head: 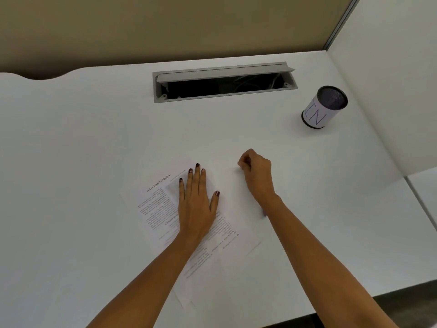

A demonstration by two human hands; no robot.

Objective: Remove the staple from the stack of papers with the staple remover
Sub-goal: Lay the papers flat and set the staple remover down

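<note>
Nearest us, one stack of papers (156, 200) lies askew on the smooth white desk (94, 138). It is thin white sheets with fine black print, and their edges are slightly fanned at the near corner. We cannot count the sheets.

Our left hand (197, 204) rests flat on the stack, its fingers straight and nearly together, the thumb spread to the side, holding nothing. Our right hand (256, 176) sits just past the stack's far right corner. Its fingers are curled tight with the thumb against the fingertips, and we cannot tell whether anything small is pinched there. A dark blur (264, 213) beside that wrist is too vague to name.

Farther off are one round black mesh cup (324, 107) wrapped in a white paper label and one long grey cable hatch (222, 74) with its flap raised. Behind them stands a tan partition (142, 24).
</note>
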